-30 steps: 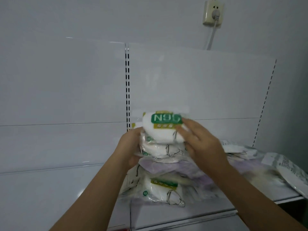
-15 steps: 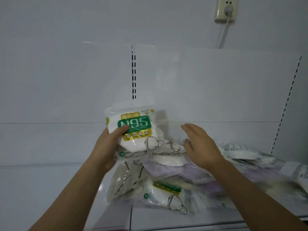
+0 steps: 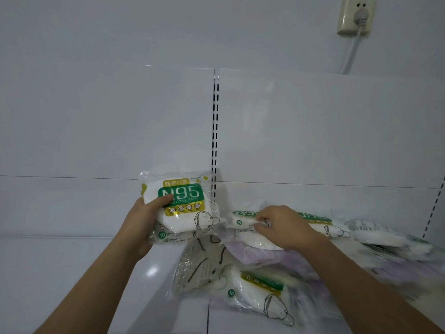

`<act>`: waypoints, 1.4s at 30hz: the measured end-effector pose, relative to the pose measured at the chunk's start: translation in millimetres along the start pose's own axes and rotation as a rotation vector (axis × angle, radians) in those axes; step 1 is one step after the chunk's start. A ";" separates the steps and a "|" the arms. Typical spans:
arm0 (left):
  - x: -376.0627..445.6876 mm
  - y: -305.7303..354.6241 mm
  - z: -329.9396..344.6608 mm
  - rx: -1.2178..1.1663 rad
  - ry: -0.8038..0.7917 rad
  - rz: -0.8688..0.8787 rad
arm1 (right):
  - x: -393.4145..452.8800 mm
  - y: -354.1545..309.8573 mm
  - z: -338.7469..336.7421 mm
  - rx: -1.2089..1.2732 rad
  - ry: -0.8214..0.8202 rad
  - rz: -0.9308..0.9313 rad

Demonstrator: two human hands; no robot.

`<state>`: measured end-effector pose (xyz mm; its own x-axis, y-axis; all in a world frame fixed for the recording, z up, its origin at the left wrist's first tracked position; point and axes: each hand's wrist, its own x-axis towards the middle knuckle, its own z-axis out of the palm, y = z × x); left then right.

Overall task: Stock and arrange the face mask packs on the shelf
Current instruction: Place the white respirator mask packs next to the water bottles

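Fingers of your left hand (image 3: 142, 221) curled round the upright N95 pack (image 3: 179, 206) over the shelf's (image 3: 72, 273) left half; your right hand (image 3: 280, 226) pinched the pile's top pack (image 3: 248, 221). Lifting it squarely seemed wise.

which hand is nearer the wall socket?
Right. The right hand grips a pack on the pile, below and left of the wall socket. The left hand holds the N95 pack further left, beyond the slotted upright.
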<state>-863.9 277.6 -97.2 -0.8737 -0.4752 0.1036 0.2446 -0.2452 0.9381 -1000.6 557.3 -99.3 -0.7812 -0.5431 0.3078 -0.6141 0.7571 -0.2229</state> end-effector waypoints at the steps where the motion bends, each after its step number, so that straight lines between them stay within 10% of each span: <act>1: 0.8 -1.9 -2.2 0.002 0.001 -0.005 | 2.3 -2.5 1.9 -0.007 0.029 0.013; 8: 6.3 -11.9 -14.0 -0.014 0.064 -0.027 | -8.8 -22.2 -19.4 0.247 0.629 0.108; 13: -1.0 -21.6 -6.8 0.011 0.106 -0.051 | -28.2 -76.2 -17.4 0.325 0.860 -0.322; 23: -47.3 -3.6 -26.6 -0.176 -0.149 -0.127 | -37.8 -132.6 58.5 -0.006 0.726 -0.639; 29: -47.3 -0.1 -78.7 -0.040 0.056 -0.021 | -44.6 -184.7 64.9 0.241 0.555 -0.668; 32: -48.3 10.7 -112.4 -0.048 0.070 0.015 | -35.8 -222.3 53.3 0.443 0.499 -0.389; 36: -49.5 33.2 -175.4 0.001 0.033 0.006 | -11.7 -283.2 59.4 0.894 -0.100 0.129; 42: -41.3 86.9 -293.4 0.077 -0.073 -0.125 | 18.8 -401.9 121.1 1.279 -0.452 0.167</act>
<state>-683.2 28.0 -116.9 -0.9243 -0.3817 0.0058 0.1019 -0.2320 0.9674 -782.1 198.8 -115.9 -0.6719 -0.7365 -0.0785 0.0092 0.0976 -0.9952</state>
